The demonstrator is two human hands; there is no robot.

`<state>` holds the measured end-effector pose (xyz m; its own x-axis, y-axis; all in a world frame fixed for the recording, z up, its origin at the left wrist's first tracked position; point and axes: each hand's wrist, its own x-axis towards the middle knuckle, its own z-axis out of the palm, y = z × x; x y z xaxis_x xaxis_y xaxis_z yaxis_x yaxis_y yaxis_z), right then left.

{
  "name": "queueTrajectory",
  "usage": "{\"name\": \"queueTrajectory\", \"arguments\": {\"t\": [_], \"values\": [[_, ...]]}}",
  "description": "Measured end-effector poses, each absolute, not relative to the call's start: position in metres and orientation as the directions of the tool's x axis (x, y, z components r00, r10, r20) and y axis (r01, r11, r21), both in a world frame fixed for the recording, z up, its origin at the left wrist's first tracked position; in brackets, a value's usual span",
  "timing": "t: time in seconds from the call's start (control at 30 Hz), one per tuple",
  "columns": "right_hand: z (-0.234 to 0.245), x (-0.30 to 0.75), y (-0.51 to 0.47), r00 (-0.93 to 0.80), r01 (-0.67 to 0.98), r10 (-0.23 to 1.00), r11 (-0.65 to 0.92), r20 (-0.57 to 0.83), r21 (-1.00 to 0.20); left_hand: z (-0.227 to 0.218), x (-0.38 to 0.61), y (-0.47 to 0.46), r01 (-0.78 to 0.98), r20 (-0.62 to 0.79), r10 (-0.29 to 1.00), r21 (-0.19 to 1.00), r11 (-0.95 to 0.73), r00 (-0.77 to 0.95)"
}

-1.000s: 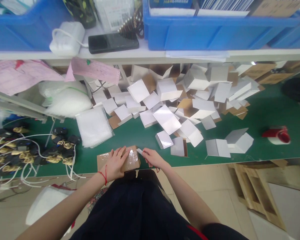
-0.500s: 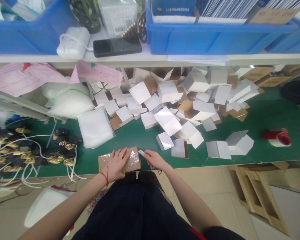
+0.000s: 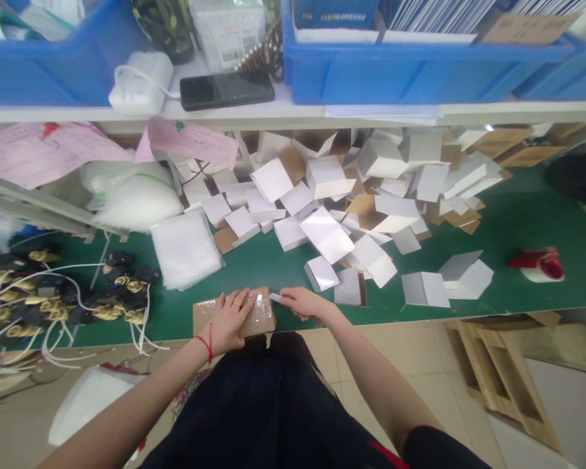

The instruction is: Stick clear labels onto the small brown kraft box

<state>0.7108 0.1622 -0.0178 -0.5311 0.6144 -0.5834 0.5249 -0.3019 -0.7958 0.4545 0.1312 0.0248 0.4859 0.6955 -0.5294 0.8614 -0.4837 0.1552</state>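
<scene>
A right hand (image 3: 300, 303) closed around a small pale blade-like tool (image 3: 276, 298) is turned flatter than a half second earlier, its wrist lifted and its forearm swung outward to the right, while the left hand (image 3: 229, 320) keeps its place on a brown cardboard box (image 3: 262, 311). The box lies at the near edge of a green bench (image 3: 527, 208), left of the tool, its top glossy with clear tape. The left hand rests over its middle, fingers stretched out across the top and thumb toward the near side. The tool's tip points left at the box's right end; whether they touch cannot be told. White boxes (image 3: 326, 236) lie heaped on the far side.
</scene>
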Motion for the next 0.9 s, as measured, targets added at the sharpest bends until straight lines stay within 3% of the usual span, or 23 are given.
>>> {"name": "queueTrajectory", "arguments": {"t": [0.5,0.63,0.8,0.9], "values": [[-0.027,0.708,0.131,-0.66,0.481,0.507,-0.282,-0.554,-0.83,0.021,0.453,0.131,0.846,-0.535,0.676,0.158,-0.509,0.506],[-0.034,0.712,0.107,-0.648,0.442,0.484,-0.39,-0.588,-0.808,0.018,0.45,0.13,0.853,-0.514,0.693,0.17,-0.494,0.505],[-0.039,0.745,0.076,-0.378,0.42,0.567,-0.599,-0.732,-0.682,0.018,0.455,0.128,0.923,-0.488,0.783,0.222,-0.315,0.385],[-0.042,0.756,0.065,-0.183,0.378,0.66,-0.637,-0.728,-0.672,0.022,0.458,0.136,0.988,-0.459,0.885,0.151,-0.007,0.077]]}}
